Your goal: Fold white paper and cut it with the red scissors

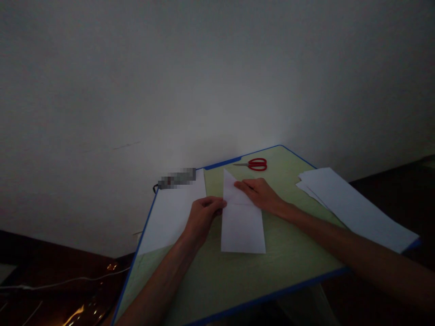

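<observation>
A white sheet of paper (242, 226) lies in the middle of a small green table (288, 258) with a blue rim; its far end is folded to a point. My left hand (203, 215) has its fingers curled and pinches the paper's left edge at the fold. My right hand (260, 194) lies flat with fingers stretched, pressing down on the folded upper part.
Red-handled scissors (253, 164) lie at the table's far edge. A stack of white sheets (353, 206) rests on the right side, another sheet (173, 213) on the left. A white wall rises just behind. Dark floor with cables lies at lower left.
</observation>
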Motion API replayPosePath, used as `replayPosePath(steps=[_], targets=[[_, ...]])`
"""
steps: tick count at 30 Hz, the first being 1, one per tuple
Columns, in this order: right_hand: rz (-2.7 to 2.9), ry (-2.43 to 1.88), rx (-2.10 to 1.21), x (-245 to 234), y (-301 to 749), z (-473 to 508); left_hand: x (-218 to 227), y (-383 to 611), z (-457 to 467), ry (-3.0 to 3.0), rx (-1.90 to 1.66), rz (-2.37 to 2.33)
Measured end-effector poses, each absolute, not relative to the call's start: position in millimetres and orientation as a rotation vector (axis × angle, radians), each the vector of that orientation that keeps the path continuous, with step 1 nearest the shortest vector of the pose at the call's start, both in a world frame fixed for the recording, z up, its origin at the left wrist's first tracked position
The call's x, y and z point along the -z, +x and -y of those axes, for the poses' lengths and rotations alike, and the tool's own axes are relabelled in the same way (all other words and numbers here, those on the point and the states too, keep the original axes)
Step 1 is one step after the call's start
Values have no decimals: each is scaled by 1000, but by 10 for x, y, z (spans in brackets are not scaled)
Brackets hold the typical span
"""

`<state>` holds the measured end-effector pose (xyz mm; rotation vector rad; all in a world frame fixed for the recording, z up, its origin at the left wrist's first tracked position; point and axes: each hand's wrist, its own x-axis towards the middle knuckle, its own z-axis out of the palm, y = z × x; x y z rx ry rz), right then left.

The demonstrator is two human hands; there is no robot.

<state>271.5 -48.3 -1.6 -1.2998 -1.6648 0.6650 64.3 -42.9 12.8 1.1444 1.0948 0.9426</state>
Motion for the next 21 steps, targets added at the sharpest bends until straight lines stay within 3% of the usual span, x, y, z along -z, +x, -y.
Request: replayPosePath(steps=[12,21], targets=[[1518,-1135,-748,-76,2728,515,-200,625,473,1356,-775,-1023],[1562,-1252,-469,-50,2718,473,-169,682,528,1320,-693,-1038]])
